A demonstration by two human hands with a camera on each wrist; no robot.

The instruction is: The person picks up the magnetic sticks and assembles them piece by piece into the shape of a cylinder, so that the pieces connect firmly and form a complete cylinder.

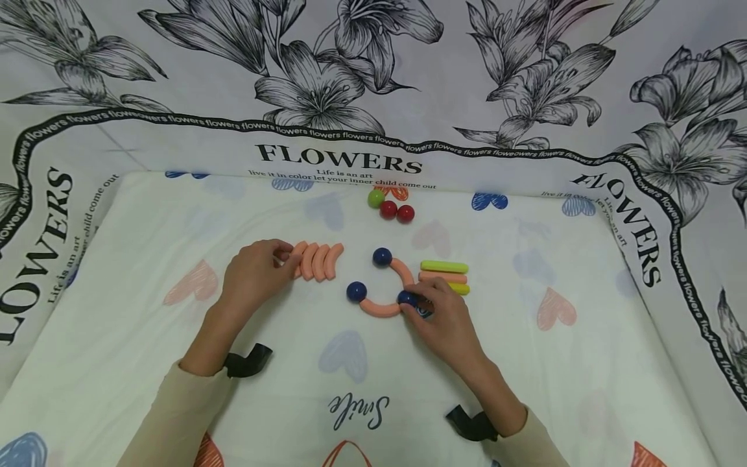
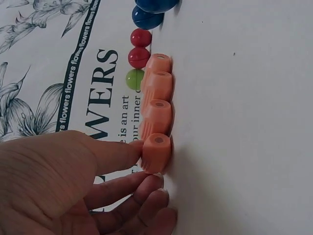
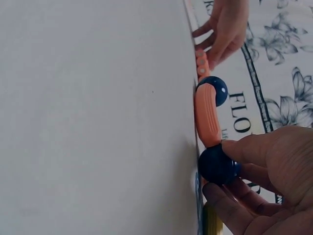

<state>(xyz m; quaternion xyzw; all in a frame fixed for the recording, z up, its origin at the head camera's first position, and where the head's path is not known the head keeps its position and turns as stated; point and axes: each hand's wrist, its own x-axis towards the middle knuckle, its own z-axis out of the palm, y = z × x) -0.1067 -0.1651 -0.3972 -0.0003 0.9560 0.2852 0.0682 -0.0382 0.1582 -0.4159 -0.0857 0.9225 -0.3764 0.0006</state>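
Several curved orange toy sticks [image 1: 318,261] lie side by side in a row. My left hand [image 1: 257,272] pinches the leftmost curved stick [image 2: 157,149] between thumb and fingers; small grey discs show in the stick ends. With thumb and fingertips my right hand [image 1: 446,321] grips a dark blue ball [image 3: 216,165]. That ball sits where two curved sticks meet, one reaching up [image 1: 401,271] and one to the left [image 1: 380,310]. At their other ends are a second blue ball [image 1: 382,257] and a third blue ball [image 1: 356,292], forming an open arc.
Beyond the arc are a green ball [image 1: 376,198] and two red balls [image 1: 397,211]. Straight sticks [image 1: 445,266] in green, orange and yellow lie just past my right hand. A white cloth [image 1: 280,415] with hearts covers the surface, bordered by a flower print.
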